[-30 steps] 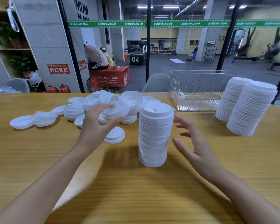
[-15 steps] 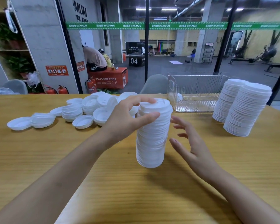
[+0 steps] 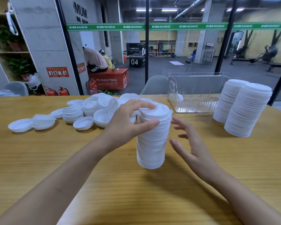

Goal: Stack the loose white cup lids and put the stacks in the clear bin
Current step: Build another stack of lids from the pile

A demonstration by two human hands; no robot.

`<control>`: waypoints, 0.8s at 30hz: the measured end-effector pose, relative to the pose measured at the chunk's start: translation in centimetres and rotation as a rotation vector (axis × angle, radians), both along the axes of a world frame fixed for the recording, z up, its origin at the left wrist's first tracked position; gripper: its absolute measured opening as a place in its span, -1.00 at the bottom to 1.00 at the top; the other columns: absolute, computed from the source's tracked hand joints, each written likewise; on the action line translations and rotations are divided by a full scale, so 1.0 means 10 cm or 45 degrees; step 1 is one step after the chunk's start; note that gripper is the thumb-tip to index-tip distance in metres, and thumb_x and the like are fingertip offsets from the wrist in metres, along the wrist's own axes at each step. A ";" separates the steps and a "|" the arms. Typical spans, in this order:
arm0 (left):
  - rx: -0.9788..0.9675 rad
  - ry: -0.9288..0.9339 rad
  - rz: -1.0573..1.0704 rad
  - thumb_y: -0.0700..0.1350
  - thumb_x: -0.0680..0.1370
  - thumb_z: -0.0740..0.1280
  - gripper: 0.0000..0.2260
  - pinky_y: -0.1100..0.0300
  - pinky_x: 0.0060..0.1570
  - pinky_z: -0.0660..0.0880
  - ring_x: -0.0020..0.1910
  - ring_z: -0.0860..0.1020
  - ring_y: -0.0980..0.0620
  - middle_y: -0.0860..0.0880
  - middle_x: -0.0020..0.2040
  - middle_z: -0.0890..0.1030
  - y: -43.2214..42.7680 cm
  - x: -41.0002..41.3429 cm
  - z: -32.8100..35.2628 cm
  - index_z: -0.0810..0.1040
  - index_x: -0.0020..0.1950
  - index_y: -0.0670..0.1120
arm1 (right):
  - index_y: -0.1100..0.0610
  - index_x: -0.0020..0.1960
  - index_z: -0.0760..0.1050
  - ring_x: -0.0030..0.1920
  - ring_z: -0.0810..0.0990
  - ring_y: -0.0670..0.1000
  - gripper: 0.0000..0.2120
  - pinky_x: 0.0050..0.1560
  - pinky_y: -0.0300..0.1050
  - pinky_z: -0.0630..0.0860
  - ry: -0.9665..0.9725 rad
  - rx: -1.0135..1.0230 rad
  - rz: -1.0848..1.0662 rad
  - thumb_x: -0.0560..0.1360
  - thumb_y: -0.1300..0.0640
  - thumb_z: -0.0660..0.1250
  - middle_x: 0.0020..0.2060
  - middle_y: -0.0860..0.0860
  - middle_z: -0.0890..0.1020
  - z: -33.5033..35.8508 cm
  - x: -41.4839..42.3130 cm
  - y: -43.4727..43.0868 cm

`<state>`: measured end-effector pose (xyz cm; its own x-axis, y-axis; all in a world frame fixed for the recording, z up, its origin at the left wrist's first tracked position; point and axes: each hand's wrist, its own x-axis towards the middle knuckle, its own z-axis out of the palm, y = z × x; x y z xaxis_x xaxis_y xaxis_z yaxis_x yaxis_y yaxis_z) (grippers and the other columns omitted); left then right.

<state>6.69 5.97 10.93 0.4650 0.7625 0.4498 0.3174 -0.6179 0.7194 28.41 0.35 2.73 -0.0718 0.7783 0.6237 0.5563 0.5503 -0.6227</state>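
White plastic lids, nested rim over rim, form the stack of lids [image 3: 152, 143] that stands at the middle of the table [image 3: 39, 159], its upper part leaning slightly toward the right edge. Your left hand [image 3: 128, 124] grips its top. The fingertips curl onto the uppermost lid, whose raised ring shows, and the thumb presses the side a few lids lower. Your right hand [image 3: 190, 146] is spread, fingers straight and apart, just beside the stack's right side and not touching it. Loose lids [image 3: 88, 114] lie heaped toward the far edge, left of the stack. Most are turned hollow side up, some in short nested piles. The clear bin [image 3: 196, 93], ribbed and with a cut-out handle, sits at the far edge right of centre, with one small white piece in its left end. Two tall stacks [image 3: 248, 111] stand side by side near the right edge, both leaning.
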 end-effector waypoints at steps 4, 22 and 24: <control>0.041 0.011 -0.001 0.17 0.38 0.43 -0.65 0.47 0.12 0.26 0.27 0.39 0.31 0.30 0.22 0.52 -0.01 -0.01 -0.02 0.58 0.16 0.22 | -0.04 0.47 0.27 0.34 0.43 -0.04 -0.47 0.24 -0.29 0.39 0.000 -0.001 0.000 0.55 -0.15 0.22 0.37 -0.24 0.41 0.00 0.00 0.00; -0.110 0.175 0.467 0.33 0.35 0.46 -0.36 0.15 0.23 0.34 0.32 0.42 0.07 0.15 0.28 0.47 0.46 -0.68 -0.73 0.44 0.33 0.09 | -0.12 0.46 0.24 0.36 0.42 -0.08 -0.48 0.24 -0.30 0.38 -0.020 -0.036 0.006 0.54 -0.19 0.21 0.36 -0.31 0.39 -0.01 -0.01 -0.01; -0.135 0.322 0.549 0.42 0.23 0.39 -0.27 -0.04 0.31 0.35 0.34 0.39 -0.03 0.09 0.30 0.48 0.54 -0.80 -0.90 0.43 0.33 0.12 | -0.13 0.46 0.24 0.35 0.42 -0.07 -0.48 0.24 -0.29 0.38 -0.018 -0.037 0.006 0.54 -0.18 0.21 0.36 -0.31 0.39 -0.02 -0.01 0.00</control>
<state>-1.26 11.37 1.91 0.1824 0.9444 0.2737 0.6996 -0.3202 0.6388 28.29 0.34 2.57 -0.0842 0.7958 0.5997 0.5629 0.5346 -0.6303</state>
